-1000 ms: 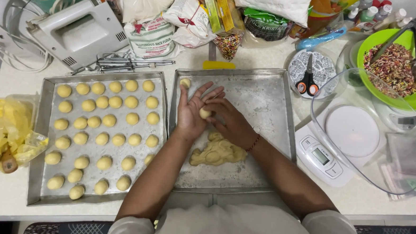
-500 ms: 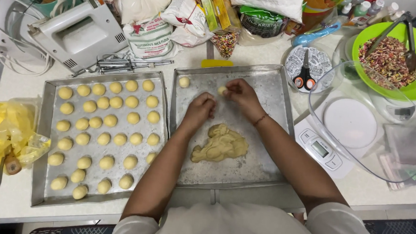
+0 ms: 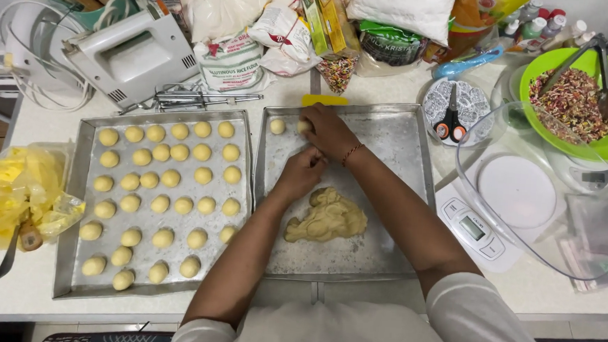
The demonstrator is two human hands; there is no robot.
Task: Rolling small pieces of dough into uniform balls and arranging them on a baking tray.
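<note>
A lump of pale dough lies near the middle of the right baking tray. Just beyond it the left hand rests on the tray, fingers curled loosely; whether it holds anything I cannot tell. Farther off, the right hand pinches a small dough ball at the tray's far edge, beside another ball. The left tray carries rows of balls.
</note>
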